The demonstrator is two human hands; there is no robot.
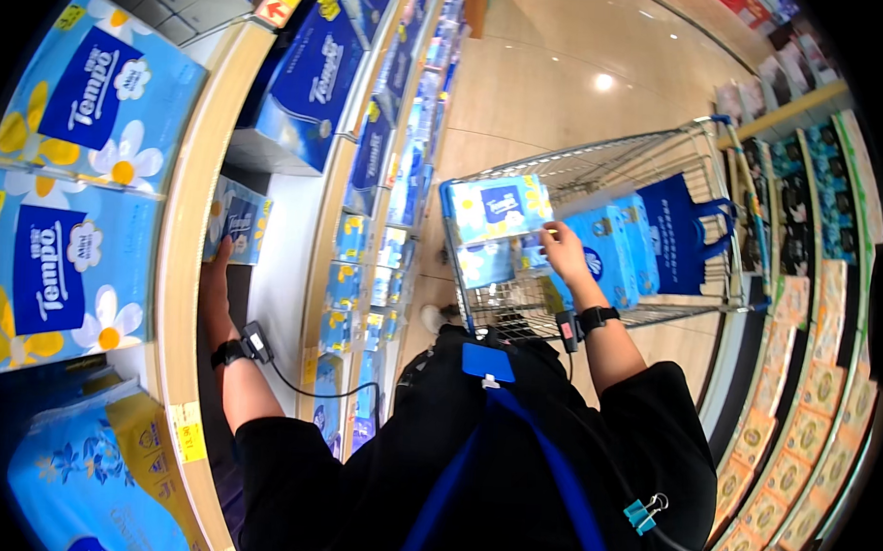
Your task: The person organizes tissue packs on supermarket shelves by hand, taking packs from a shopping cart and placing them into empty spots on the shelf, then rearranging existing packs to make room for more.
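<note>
My left hand (218, 280) reaches into a shelf bay, its thumb against the front of a blue Tempo tissue pack (243, 222). Its other fingers are mostly hidden in shadow. Over the wire shopping cart (587, 160), my right hand (563, 253) has its fingertips at the right edge of a light-blue flowered Tempo pack (500, 206). Whether they grip that pack cannot be told. Below it in the cart is another flowered pack (486, 264). Larger blue packages (607, 246) stand right of my right hand, beside a dark-blue bag (672, 234) with handles.
Large Tempo Mini packs (50, 266) fill the near-left shelf, whose wooden edge (183, 264) runs close by my left forearm. Dark-blue Tempo boxes (310, 78) sit farther along. Opposite, shelves hold orange packs (788, 468). A tiled aisle floor (561, 74) lies beyond the cart.
</note>
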